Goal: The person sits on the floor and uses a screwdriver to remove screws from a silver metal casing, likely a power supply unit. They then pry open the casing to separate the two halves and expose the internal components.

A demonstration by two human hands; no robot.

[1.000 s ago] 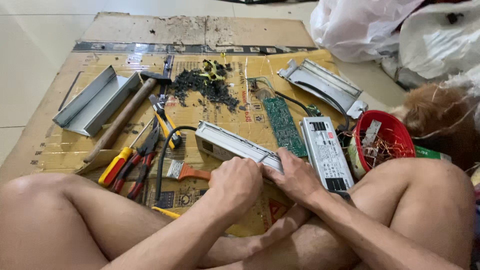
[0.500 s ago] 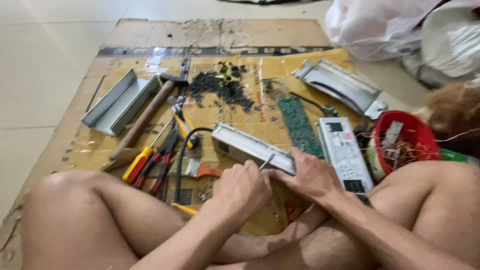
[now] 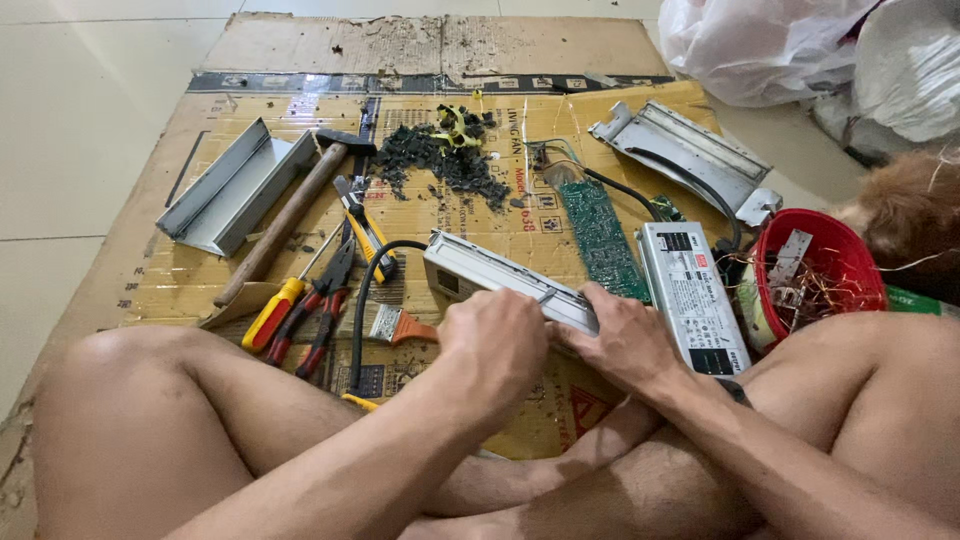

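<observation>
Both hands, left (image 3: 497, 345) and right (image 3: 622, 340), close their fingers on the grey casing (image 3: 505, 277) lying on cardboard (image 3: 300, 60). Hammer (image 3: 290, 215), pliers (image 3: 325, 300), circuit board (image 3: 600, 235) and red bowl (image 3: 825, 245) surround it; tiled floor beyond.

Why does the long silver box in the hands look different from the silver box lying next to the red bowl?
The long silver metal box under the left hand and right hand lies slantwise, with a black cable at its far end. The silver metal box with a label lies untouched beside the red bowl. The first shows a plain ridged side; the second shows its labelled top. Both are long, grey metal casings on the cardboard.
</observation>
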